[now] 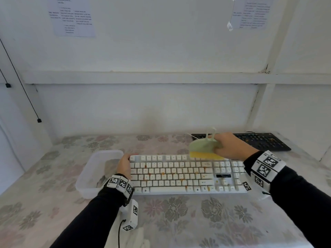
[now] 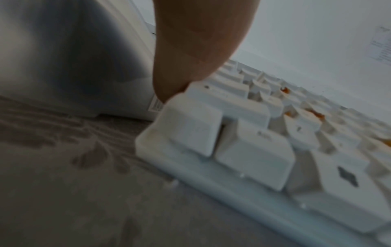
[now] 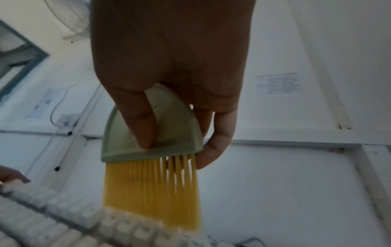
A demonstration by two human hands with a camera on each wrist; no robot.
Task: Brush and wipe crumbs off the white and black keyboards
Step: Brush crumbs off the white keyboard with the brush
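- White keyboard [image 1: 186, 174] with pale keycaps lies flat in the middle of the floral-patterned surface [image 1: 179, 215]; orange crumbs [image 1: 163, 173] dot its middle rows.
- Left hand [image 1: 124, 166] grips the keyboard's left end, its fingers hidden beneath that edge; in the left wrist view only a blurred thumb [image 2: 190, 50] shows, on the corner key.
- Right hand [image 1: 231, 145] pinches a pale green plastic brush with yellow bristles [image 1: 206, 149], thumb on one face and fingers behind; the bristle tips meet the keyboard's far row.
- Black keyboard [image 1: 261, 141] lies far right, its left part hidden by that hand.
- Translucent plastic container [image 1: 96, 172] sits just left of the white keyboard; its contents are unclear.
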